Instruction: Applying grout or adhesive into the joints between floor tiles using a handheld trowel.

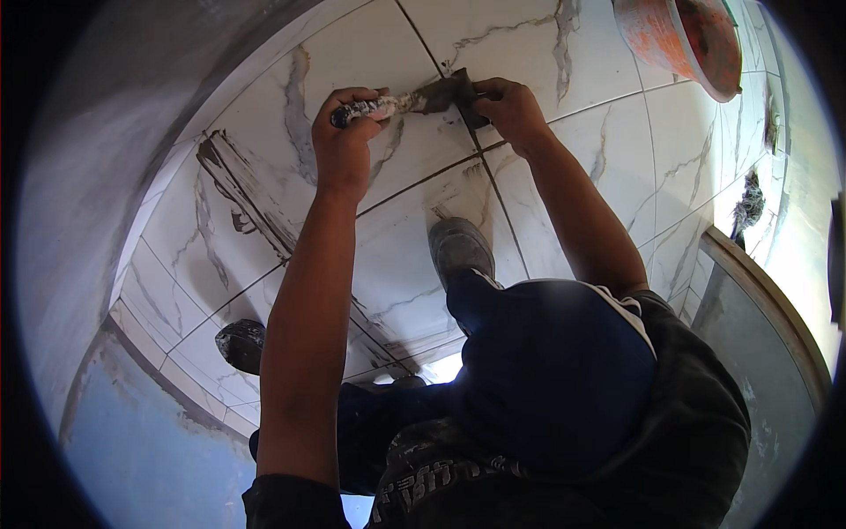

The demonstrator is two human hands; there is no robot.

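My left hand [344, 145] is closed around the stained, whitish handle of a putty knife [383, 108]. The knife's dark, dirty blade points right, over a joint between floor tiles. At the blade's end my right hand [514, 113] has its fingers bent together against a small dark piece [471, 110], touching or nearly touching the blade. Whether that piece is a second blade or a lump of grout I cannot tell. Beneath both hands lie white marble-patterned tiles [423, 207], with dark grout in several joints.
An orange, mortar-smeared bucket [648, 40] stands at the far right. Dark grout is smeared along a joint [247, 198] on the left. My grey boot [461, 247] is planted on the tiles. A dark object [241, 346] lies left of my forearm. A dark tuft [749, 207] lies by the right wall.
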